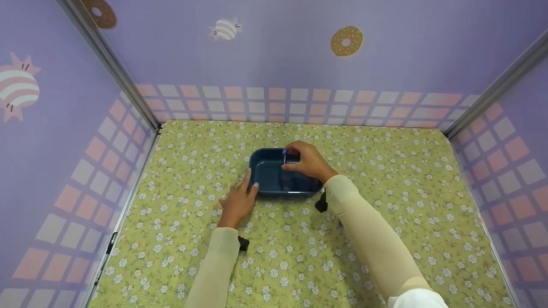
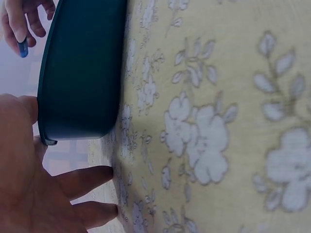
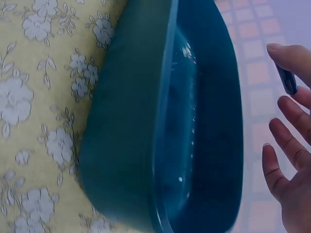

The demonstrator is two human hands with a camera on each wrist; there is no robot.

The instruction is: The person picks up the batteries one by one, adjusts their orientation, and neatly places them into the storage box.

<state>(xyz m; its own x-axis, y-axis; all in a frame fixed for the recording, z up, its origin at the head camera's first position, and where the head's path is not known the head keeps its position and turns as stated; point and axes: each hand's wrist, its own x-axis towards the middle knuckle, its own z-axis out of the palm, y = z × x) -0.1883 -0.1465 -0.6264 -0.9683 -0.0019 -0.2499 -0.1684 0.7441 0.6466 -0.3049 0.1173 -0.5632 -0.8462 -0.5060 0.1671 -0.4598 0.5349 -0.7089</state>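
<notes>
A dark teal rectangular tub with rounded corners rests on the flowered cloth. Over its inside, my right hand pinches a small dark blue stick between thumb and index finger; the other fingers are spread. The stick is held upright in the head view, above the rim, and its exact kind cannot be told. At the tub's left end, my left hand touches the wall and rim with thumb and index finger. Its other fingers stretch out straight to the cloth.
The yellow-green flowered cloth covers the table. Purple walls with pink and white squares enclose it at the back and both sides. A black wrist camera hangs under the right wrist, another beside the left.
</notes>
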